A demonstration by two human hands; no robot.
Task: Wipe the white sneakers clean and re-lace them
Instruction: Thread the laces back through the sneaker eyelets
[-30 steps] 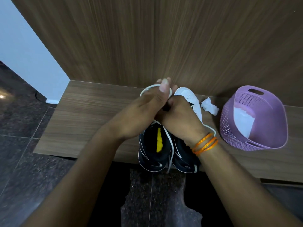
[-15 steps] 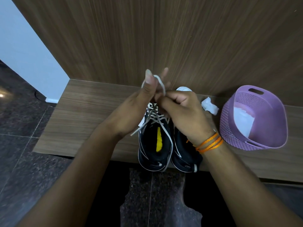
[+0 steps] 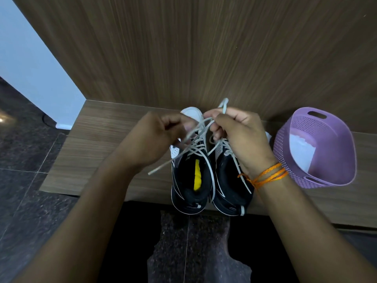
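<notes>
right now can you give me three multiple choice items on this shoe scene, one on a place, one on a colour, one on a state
1. Where does the purple basket stand relative to the sneakers?
A. to their right on the wooden ledge
B. to their left on the floor
C. on top of them

2. What colour is the thread bracelet on the right wrist?
A. green
B. orange
C. white

3. What are the hands doing with the white lace of the left sneaker?
A. leaving it flat and untouched
B. stuffing it in the basket
C. pinching it in both hands

Answers: 1 A, the basket sits beside the right sneaker. 2 B, orange strands circle the wrist. 3 C, left hand and right hand each grip lace.
</notes>
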